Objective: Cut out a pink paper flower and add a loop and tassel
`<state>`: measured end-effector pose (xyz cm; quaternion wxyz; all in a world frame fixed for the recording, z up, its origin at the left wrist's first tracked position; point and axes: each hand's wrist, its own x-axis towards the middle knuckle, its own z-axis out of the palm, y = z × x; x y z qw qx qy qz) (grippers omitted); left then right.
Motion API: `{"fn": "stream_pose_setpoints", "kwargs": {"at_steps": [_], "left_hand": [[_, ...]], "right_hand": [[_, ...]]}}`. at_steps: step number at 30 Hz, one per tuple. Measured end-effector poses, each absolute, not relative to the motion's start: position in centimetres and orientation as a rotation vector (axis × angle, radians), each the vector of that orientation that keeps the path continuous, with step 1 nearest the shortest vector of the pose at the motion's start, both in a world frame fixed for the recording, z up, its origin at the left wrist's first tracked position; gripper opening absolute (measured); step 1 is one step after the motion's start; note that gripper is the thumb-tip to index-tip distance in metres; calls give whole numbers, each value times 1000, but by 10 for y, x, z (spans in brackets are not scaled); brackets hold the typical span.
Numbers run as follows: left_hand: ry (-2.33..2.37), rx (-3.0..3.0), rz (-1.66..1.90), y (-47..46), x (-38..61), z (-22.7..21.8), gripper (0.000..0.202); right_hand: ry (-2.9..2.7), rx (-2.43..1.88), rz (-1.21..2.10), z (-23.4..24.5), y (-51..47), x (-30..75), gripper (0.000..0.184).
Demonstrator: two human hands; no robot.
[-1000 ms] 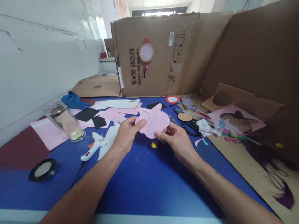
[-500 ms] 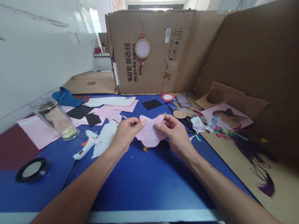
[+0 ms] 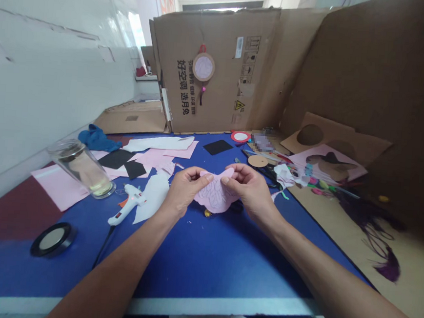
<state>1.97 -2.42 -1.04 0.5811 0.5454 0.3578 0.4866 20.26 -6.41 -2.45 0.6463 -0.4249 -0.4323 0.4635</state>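
Observation:
Between both hands is a pink butterfly-shaped cutout (image 3: 217, 194) with darker line patterns, held above the blue table. My left hand (image 3: 186, 189) pinches its left upper edge between thumb and fingers. On the opposite side, my right hand (image 3: 248, 187) grips the right upper edge the same way. A small yellow bell-like piece (image 3: 207, 213) shows just under the cutout's lower edge; whether it is attached I cannot tell. Left of my left hand lie a white glue gun (image 3: 127, 205) and a white sheet (image 3: 152, 198).
A glass bottle of liquid (image 3: 86, 168) and a black tape roll (image 3: 53, 239) stand at left. Pink and black sheets (image 3: 218, 147) lie at the back. A cardboard wall (image 3: 221, 81) bears a round hanging ornament (image 3: 203, 67). At right are cardboard offcuts (image 3: 364, 136) and a purple tassel (image 3: 387, 266).
The cutout has tipped slightly, and its upper edge now sits closer between my thumbs. Both hands keep their hold. The whole view has shifted a little.

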Motion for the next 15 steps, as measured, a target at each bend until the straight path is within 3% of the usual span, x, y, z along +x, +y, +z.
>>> {"fn": "stream_pose_setpoints", "kwargs": {"at_steps": [15], "left_hand": [[893, 1290, 1167, -22, 18, -12, 30]], "right_hand": [[-985, -957, 1113, -24, -64, 200, 50]]}}
